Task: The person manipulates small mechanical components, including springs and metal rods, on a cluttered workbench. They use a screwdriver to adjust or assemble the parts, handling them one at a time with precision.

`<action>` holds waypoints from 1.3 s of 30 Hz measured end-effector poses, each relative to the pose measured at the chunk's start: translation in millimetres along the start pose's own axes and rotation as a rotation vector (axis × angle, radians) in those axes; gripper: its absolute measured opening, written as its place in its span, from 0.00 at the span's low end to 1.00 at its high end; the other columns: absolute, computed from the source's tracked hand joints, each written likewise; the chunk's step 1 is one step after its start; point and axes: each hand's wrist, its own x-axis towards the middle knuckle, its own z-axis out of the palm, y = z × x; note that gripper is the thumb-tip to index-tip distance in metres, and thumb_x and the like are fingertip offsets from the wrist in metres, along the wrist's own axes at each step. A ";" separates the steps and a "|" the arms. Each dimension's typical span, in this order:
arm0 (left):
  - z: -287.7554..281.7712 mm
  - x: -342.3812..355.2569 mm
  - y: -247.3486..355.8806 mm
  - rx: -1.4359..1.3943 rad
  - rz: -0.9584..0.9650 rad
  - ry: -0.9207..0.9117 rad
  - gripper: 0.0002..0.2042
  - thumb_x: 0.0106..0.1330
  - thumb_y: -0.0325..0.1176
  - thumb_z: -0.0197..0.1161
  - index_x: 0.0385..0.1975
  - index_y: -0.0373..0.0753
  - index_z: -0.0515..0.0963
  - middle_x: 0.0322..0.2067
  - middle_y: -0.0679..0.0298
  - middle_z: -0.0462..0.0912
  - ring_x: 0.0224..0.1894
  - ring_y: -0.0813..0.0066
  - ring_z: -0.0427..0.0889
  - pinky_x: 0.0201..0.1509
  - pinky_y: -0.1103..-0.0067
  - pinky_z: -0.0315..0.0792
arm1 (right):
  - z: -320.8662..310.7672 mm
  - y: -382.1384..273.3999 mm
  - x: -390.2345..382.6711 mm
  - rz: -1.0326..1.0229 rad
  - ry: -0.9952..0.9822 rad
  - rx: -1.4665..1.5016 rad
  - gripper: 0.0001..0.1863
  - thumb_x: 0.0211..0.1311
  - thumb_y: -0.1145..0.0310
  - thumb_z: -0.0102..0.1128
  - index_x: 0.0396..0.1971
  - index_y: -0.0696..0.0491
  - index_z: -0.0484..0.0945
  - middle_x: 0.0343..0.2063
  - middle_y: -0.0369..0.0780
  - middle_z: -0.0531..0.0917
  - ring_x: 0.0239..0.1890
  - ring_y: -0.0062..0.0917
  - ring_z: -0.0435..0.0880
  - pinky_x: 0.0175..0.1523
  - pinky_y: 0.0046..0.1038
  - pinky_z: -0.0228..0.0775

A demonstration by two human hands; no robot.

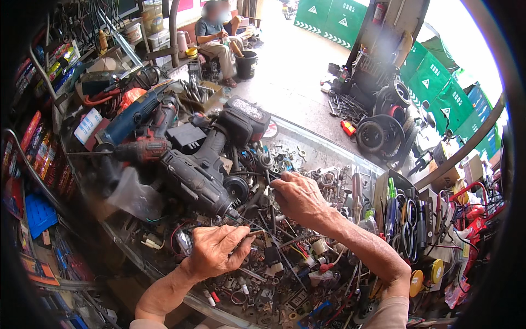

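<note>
My left hand (218, 249) is closed in a pinch, with a small brownish flat piece (255, 233) at its fingertips. It hovers just below the nose of a black cordless impact wrench (197, 178), which lies on the cluttered counter. My right hand (298, 198) reaches over the heap of loose parts with its fingers curled together near a dark thin part (268, 176). What those fingers hold, if anything, is too small to make out. Beneath both hands lie wires, screws, springs and small fittings (285, 257).
A red-and-black drill (143, 149) and a blue angle grinder (129, 118) lie at the left. At the right stands a box of pliers and screwdrivers (402, 214). Beyond the counter, a person (216, 41) sits beside a black bucket (246, 66); wheels (378, 134) lean farther right.
</note>
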 end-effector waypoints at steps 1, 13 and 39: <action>-0.7 -1.3 -0.4 0.007 -0.001 -0.001 0.13 0.58 0.28 0.74 0.41 0.34 0.82 0.28 0.63 0.85 0.21 0.69 0.83 0.24 0.75 0.74 | -1.5 -2.4 0.1 -0.011 -0.069 -0.006 0.06 0.60 0.71 0.64 0.35 0.56 0.83 0.31 0.45 0.79 0.38 0.43 0.81 0.43 0.45 0.74; -1.3 -0.2 -0.6 0.016 0.010 0.002 0.13 0.58 0.27 0.74 0.42 0.35 0.82 0.28 0.63 0.84 0.21 0.69 0.82 0.24 0.75 0.73 | 6.2 -12.8 2.8 -0.391 -0.095 -0.210 0.19 0.57 0.72 0.62 0.50 0.57 0.78 0.48 0.45 0.78 0.50 0.35 0.80 0.51 0.35 0.73; -2.2 3.1 -2.0 0.002 0.027 0.046 0.15 0.56 0.25 0.74 0.44 0.36 0.82 0.28 0.64 0.84 0.20 0.69 0.80 0.22 0.75 0.71 | -87.6 22.3 -78.1 0.326 -0.330 -0.431 0.09 0.55 0.73 0.62 0.36 0.59 0.79 0.35 0.48 0.85 0.36 0.45 0.86 0.44 0.46 0.76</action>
